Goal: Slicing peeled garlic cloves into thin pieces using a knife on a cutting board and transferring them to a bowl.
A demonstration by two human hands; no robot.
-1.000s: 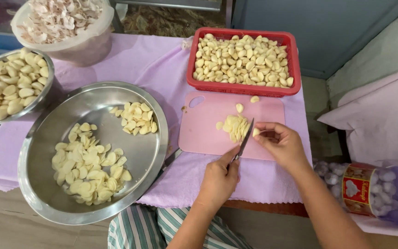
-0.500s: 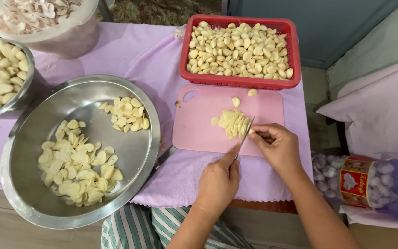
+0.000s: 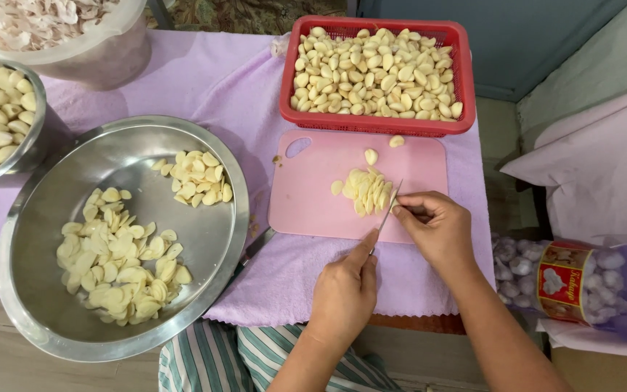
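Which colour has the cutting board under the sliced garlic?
The cutting board is pale pink, shown best in the head view.

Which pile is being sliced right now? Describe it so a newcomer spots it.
Find the pink plastic cutting board below the red plastic basket of peeled garlic cloves. Near its middle lies a small fanned pile of pale garlic slices, against the knife blade. Unlike the slices in the big steel bowl, it sits on pink.

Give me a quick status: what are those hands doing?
Left hand grips knife. Right hand steadies garlic slices on pink cutting board. Nothing in the way.
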